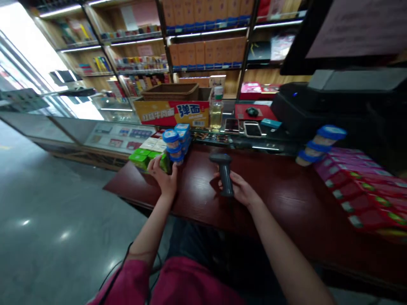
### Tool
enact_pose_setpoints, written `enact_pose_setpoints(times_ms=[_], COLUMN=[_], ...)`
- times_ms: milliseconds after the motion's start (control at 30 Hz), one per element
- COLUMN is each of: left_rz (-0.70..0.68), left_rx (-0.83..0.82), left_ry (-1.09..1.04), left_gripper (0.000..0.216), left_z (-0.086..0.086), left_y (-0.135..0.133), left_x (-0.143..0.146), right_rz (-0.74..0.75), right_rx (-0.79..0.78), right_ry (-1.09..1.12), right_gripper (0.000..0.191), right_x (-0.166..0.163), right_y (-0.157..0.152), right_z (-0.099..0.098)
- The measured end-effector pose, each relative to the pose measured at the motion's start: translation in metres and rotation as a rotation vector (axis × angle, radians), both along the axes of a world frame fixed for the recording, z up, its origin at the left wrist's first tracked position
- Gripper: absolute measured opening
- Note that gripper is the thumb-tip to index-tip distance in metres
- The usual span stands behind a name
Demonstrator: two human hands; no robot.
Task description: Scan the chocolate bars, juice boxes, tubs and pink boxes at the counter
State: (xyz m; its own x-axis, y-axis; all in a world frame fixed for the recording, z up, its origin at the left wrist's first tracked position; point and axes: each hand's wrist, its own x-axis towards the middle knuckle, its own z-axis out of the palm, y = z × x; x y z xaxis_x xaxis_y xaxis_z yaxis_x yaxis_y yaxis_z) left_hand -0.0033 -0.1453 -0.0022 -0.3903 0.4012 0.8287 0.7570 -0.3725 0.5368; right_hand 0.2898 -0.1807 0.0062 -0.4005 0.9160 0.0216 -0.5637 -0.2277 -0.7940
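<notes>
My right hand is closed round the grip of a dark handheld barcode scanner, held upright over the dark red counter. My left hand rests against a group of green boxes at the counter's left corner, fingers curled on the nearest one. Right behind them stand stacked cups with blue lids, with white boxes beside.
More blue-lidded cups and rows of red and pink packets lie at the right. A yellow carton, a bottle, phones and a black register stand behind. Glass cases and shelves fill the background.
</notes>
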Motion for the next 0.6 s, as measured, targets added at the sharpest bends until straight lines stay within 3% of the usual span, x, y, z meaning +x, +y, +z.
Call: enact_pose_setpoints(times_ms=[100,200,433,600], left_rz=[-0.018,-0.145,-0.472,-0.621], left_rx=[-0.040,-0.047,-0.247,-0.236], left_ry=[-0.043,0.010,-0.035,-0.068], left_gripper=[0.067,0.069,0.094,0.086], left_z=[0.007,0.023,0.049,0.063], left_y=[0.002,0.017,0.085,0.090], left_x=[-0.015,-0.024,-0.046,-0.050], right_rz=[0.075,0.109,0.006,-0.084], right_rx=[-0.008,-0.009,-0.030,-0.038], right_ry=[-0.009,-0.041,-0.018,-0.007], right_gripper=[0.040,0.041,0.034,0.030], right_x=[-0.025,-0.027,-0.014,-0.009], right_y=[0.007,0.009,0.010,0.009], right_z=[-0.001,-0.003,-0.002,-0.001])
